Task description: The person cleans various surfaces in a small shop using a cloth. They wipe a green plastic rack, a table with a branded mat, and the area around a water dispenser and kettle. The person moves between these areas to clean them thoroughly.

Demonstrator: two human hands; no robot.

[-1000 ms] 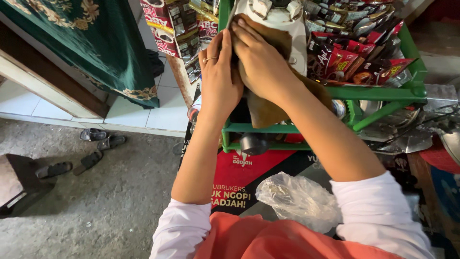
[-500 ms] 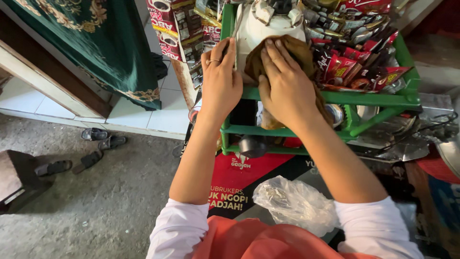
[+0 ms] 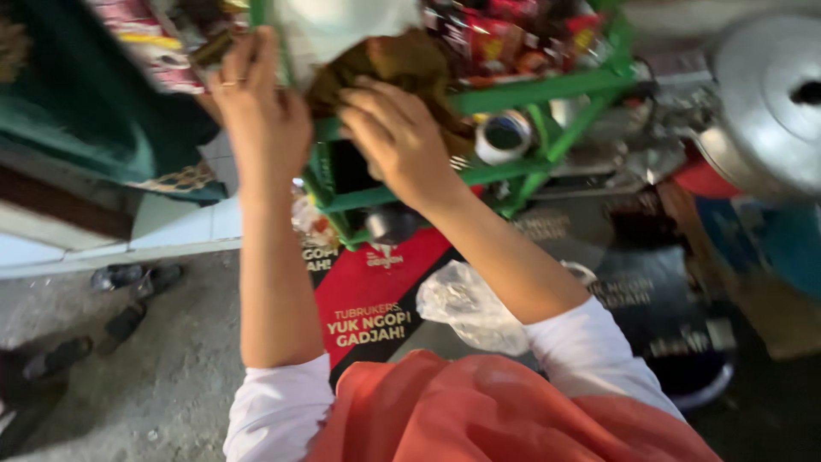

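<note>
From the head camera, blurred: the right hand (image 3: 395, 141) presses a crumpled brown cloth (image 3: 402, 64) against a white plastic container (image 3: 342, 26) standing in the green metal rack (image 3: 547, 85), fingers curled over the fabric. The left hand (image 3: 261, 111), wearing a ring, lies against the container's side, fingers nearly straight, gripping nothing visibly. A clear plastic bag (image 3: 466, 304) lies below.

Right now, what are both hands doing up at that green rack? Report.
Left hand flat against the white jug at the green rack. Right hand pressing the brown cloth on the jug. View blurred; clear bag lies below.
</note>
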